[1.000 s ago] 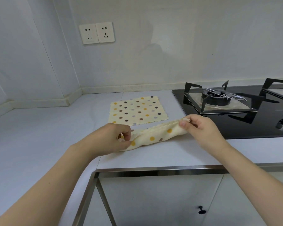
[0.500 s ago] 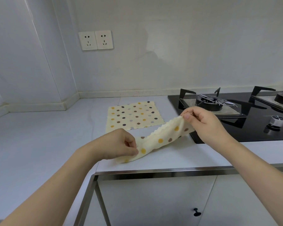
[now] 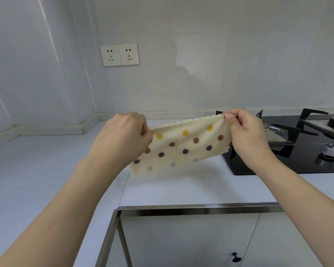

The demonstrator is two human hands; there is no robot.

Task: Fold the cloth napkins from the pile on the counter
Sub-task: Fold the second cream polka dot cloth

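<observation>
The person holds 1 napkin (image 3: 183,149) up in the air over the counter (image 3: 46,170), stretched between both hands. The left hand (image 3: 123,137) pinches the top corner on its side, fingers curled tight around the cloth, and the right hand (image 3: 245,132) pinches the opposite top corner between thumb and fingertips, a little higher, so the scalloped top edge runs taut and slightly uphill from one grip to the other. Below the 2 grips the spotted cloth hangs as a wide, short band, its lower edge clear of the counter; it looks already doubled over once, though I cannot tell for sure from here. To my eye this is the middle of folding this napkin: a fold made lengthwise and the piece lifted to straighten it. The next move would seem to call for bringing 1 pinched corner across to meet the other, or laying the band flat first, keeping the edges lined up. Beyond the right-hand grip sits the stove (image 3: 297,151); the pile itself is hidden behind the raised cloth, if it is there.
</observation>
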